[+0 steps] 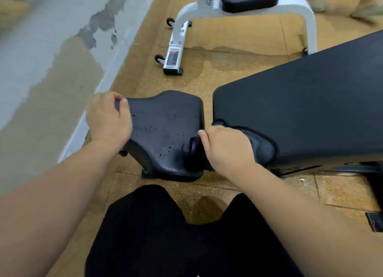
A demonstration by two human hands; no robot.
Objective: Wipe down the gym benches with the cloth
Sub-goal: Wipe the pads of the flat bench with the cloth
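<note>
the left grip [108, 119] curls over the 9 o'clock edge of the seat pad [165, 119], fingers wrapped round its rim. the right grip [226, 148] is closed around a dark cloth [261, 146] at the pad's 4 o'clock corner, and the cloth trails onto the near corner of the back pad [300, 102]. droplets [149, 129] bead on the seat. a white-framed bench [207, 9] stands at 12 o'clock.

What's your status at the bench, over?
Left grip holds seat pad by left edge. Right grip clutches dark cloth at gap between seat pad and back pad. Water droplets on seat pad. Nothing blocking.
</note>
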